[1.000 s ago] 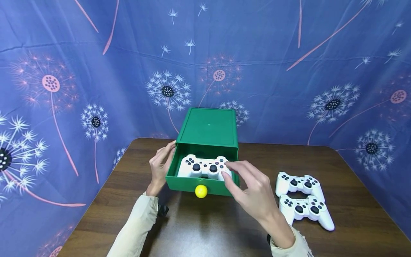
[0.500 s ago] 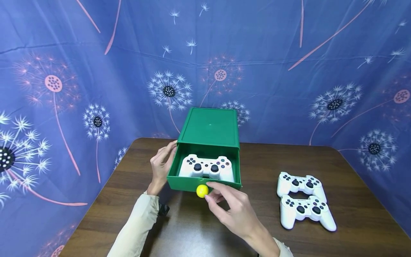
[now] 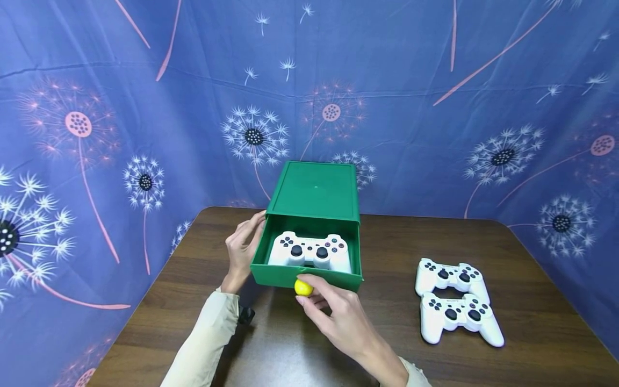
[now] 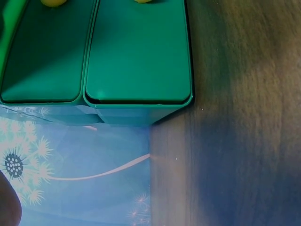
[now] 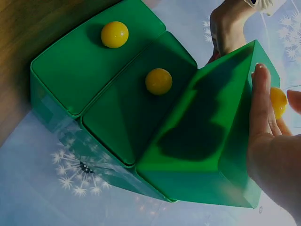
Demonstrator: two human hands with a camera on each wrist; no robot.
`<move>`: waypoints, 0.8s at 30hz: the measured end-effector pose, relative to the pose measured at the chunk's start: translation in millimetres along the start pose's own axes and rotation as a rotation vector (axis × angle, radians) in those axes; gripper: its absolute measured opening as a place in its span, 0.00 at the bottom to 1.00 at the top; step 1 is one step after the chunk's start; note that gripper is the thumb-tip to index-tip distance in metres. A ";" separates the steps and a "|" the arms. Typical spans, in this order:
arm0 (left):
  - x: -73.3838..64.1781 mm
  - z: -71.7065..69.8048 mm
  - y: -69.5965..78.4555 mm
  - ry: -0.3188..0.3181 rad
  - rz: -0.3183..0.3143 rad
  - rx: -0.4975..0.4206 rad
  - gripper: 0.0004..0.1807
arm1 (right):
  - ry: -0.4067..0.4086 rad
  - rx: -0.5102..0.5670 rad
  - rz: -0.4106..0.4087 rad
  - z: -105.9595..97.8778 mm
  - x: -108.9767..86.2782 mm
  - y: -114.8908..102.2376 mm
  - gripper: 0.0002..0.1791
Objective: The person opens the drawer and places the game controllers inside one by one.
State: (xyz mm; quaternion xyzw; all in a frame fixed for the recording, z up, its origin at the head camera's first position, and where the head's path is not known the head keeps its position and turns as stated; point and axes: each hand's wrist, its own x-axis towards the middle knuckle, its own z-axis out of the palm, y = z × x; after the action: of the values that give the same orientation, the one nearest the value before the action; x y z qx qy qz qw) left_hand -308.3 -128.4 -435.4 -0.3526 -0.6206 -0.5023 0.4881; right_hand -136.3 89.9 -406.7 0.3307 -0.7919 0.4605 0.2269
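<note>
A green drawer unit (image 3: 314, 191) stands at the back of the table, its top drawer (image 3: 278, 275) pulled out. Inside that drawer lies a white game controller (image 3: 309, 250). My right hand (image 3: 344, 320) pinches the drawer's yellow ball knob (image 3: 302, 287) between thumb and index finger; the knob also shows behind the fingers (image 5: 261, 103) in the right wrist view. My left hand (image 3: 242, 248) rests against the unit's left side, fingers extended along its upper edge, the fingertips partly hidden. Below, two closed drawers with yellow knobs (image 5: 159, 81) appear in the right wrist view.
Two more white controllers, a rear one (image 3: 452, 277) and a front one (image 3: 461, 317), lie close together on the right of the brown wooden table (image 3: 532, 301). A blue dandelion-print cloth (image 3: 411, 134) hangs behind and along the sides.
My right hand has left the controller in the drawer and moved down and left to the yellow knob, closing thumb and finger around it. The left hand has stayed put.
</note>
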 end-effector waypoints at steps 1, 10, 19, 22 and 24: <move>0.1 -0.1 -0.1 0.001 0.005 0.001 0.24 | 0.006 -0.003 -0.001 0.7 0.6 0.2 0.24; -0.8 -0.1 -0.9 0.009 0.005 0.000 0.24 | 0.035 -0.023 -0.021 1.2 6.5 6.3 0.24; -1.4 -0.7 -1.6 -0.005 -0.010 0.021 0.23 | 0.048 -0.036 -0.030 -0.1 14.2 15.5 0.22; -1.1 -0.7 -1.1 -0.002 -0.015 0.027 0.25 | 0.058 -0.041 -0.048 -0.6 16.9 19.6 0.22; -1.0 -0.8 -0.8 0.001 -0.019 0.027 0.27 | 0.064 -0.044 -0.056 -1.0 19.1 22.2 0.22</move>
State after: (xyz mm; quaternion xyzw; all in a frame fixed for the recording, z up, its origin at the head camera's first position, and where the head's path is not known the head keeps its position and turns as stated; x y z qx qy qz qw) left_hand -308.6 -129.3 -436.6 -0.3401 -0.6304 -0.4985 0.4883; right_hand -165.4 92.7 -406.4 0.3326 -0.7847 0.4466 0.2722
